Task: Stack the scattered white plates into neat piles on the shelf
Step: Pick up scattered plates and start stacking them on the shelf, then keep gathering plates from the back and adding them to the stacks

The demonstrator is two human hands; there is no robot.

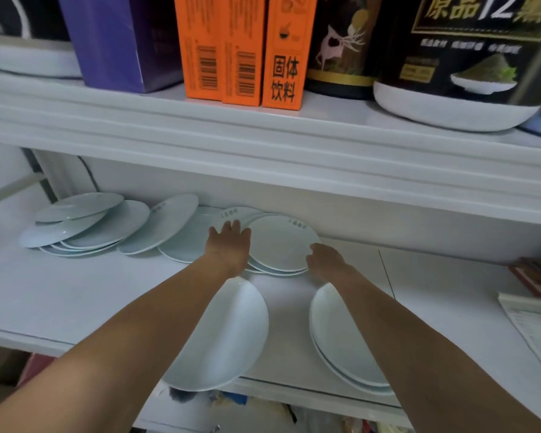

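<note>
Several white plates lie scattered along the back of the white shelf [75, 295]. A small pile [280, 245] with printed lettering sits at the middle back. My left hand [230, 245] lies flat with straight fingers against its left edge, reaching over the plates behind. My right hand [324, 259] curls its fingers round the pile's right rim. Overlapping plates [85, 226] spread out to the left. Near the front edge a single plate [231, 332] lies under my left forearm, and a low stack [334, 332] lies under my right forearm.
The upper shelf [263, 139] hangs low over the plates and carries orange boxes [241, 48], a purple box [119, 42] and dark jars [469, 51]. Papers and a red booklet [537, 276] lie at the right end of the lower shelf.
</note>
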